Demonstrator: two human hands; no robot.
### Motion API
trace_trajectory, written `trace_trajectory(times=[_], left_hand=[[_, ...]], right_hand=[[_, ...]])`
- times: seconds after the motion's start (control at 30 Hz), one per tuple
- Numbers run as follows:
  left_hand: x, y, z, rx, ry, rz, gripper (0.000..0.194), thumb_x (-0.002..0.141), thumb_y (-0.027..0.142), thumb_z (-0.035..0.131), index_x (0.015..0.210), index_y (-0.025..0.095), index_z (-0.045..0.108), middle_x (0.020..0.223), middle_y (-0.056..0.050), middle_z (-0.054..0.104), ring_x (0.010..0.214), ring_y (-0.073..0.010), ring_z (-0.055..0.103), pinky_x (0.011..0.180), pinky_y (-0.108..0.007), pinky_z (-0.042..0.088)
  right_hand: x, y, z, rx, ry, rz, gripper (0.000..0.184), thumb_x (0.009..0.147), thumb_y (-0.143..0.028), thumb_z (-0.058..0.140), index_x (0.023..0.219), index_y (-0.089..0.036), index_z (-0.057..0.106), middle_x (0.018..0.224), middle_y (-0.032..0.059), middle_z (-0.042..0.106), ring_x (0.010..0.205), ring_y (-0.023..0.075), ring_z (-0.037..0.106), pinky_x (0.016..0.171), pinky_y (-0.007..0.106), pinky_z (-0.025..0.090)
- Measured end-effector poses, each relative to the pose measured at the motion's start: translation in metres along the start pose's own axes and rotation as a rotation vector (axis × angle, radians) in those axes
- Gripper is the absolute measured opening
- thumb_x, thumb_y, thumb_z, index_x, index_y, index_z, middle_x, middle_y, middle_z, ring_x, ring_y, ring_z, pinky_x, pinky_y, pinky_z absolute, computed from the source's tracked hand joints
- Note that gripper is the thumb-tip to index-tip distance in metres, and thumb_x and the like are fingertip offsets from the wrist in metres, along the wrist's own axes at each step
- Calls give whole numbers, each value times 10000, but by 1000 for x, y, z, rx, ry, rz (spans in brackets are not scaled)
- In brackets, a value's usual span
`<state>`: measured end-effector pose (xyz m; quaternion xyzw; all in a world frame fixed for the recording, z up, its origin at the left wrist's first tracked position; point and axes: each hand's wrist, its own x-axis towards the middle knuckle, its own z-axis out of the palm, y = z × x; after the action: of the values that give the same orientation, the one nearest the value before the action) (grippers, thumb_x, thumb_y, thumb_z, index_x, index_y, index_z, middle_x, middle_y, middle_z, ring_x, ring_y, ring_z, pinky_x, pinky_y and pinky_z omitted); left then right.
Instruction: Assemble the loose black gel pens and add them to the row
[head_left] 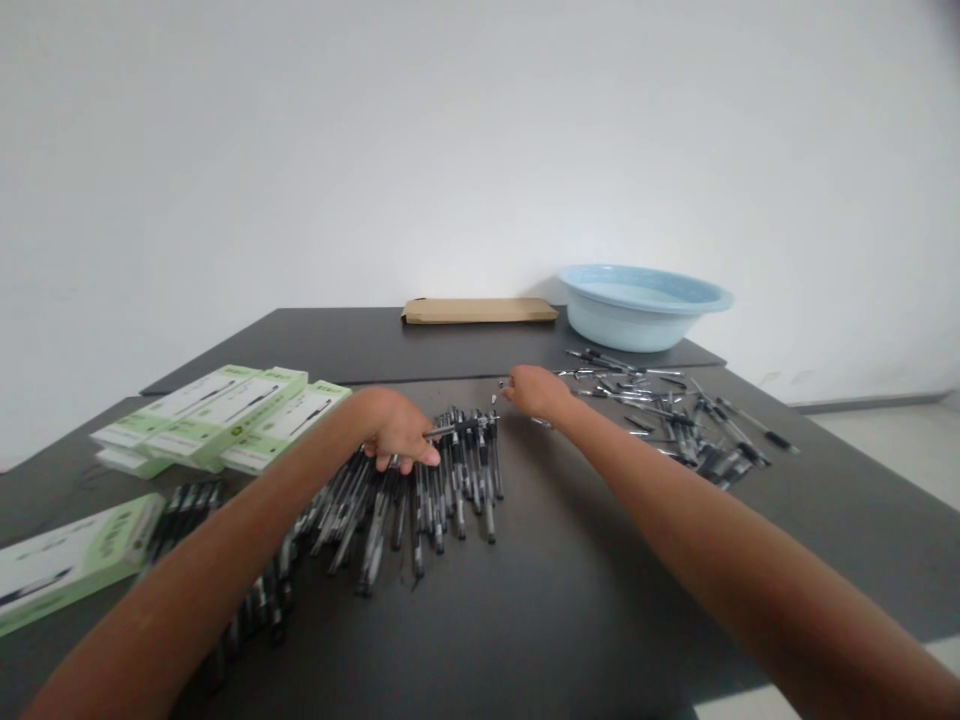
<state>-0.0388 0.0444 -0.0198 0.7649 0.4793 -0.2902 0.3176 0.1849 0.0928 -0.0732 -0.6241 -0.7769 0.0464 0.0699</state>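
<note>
From the head view, I see a person reaching both bare arms over a dark surface [525,620]. The left hand [397,432] is clamped on a pen [459,427], gripping it near one end with the thumb on the near side. The pen lies almost level and points toward the other hand, above the row of pens [440,495] spread on the surface. Those are clear-barrelled with black parts, packed side by side and overlapping, and the row runs back under the left forearm toward the lower left.

The right hand [534,392] is just beyond the pen's far end, apart from the left hand, its fingers curled in. Something small shows by its fingertips, but it is too blurred for me to say whether they are closed on it.

To the right of that hand lies a loose scatter of pens [679,420], pointing every which way. Behind the scatter sits a pale blue basin [637,328], and left of the basin lies a flat piece of cardboard [480,312]. On the left, green and white boxes [266,400] with pens pictured on them are bunched together, partly stacked; another box [71,555] lies nearer the person. A white wall [450,140] rises behind.
</note>
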Motion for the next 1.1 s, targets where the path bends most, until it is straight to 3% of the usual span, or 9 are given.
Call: trace_trajectory(times=[0.2,0.57,0.83,1.1], left_hand=[[5,-3,1,9,-25,-11,391,805,506,487,953,180,644,921,-115,696,609,-189,613,467,-250,429],[2,0,0,-2,-82,-4,373,868,424,430,1077,166,601,1039,-144,679,681,-197,652,474,-239,439],[1,2,0,-2,-126,-22,422,882,435,403,1170,169,558,1119,-150,666,743,-204,666,498,-228,449],[1,0,0,-49,-144,-25,511,890,420,396,1328,158,407,1142,-177,652,763,-220,671,543,-257,472]], right_hand=[[23,-19,15,-6,-114,20,448,817,-464,580,1051,-93,667,1108,212,643,1048,266,604,814,282,436],[38,-19,27,-57,-206,4,313,892,-305,553,1156,-137,546,1158,103,560,986,204,582,826,385,501],[41,-15,27,-89,-237,-46,312,894,-305,550,1162,-145,544,1165,101,557,991,204,580,827,384,501],[28,-18,21,-76,-234,-72,325,888,-305,560,1165,-136,541,1162,104,557,994,208,581,825,384,501]])
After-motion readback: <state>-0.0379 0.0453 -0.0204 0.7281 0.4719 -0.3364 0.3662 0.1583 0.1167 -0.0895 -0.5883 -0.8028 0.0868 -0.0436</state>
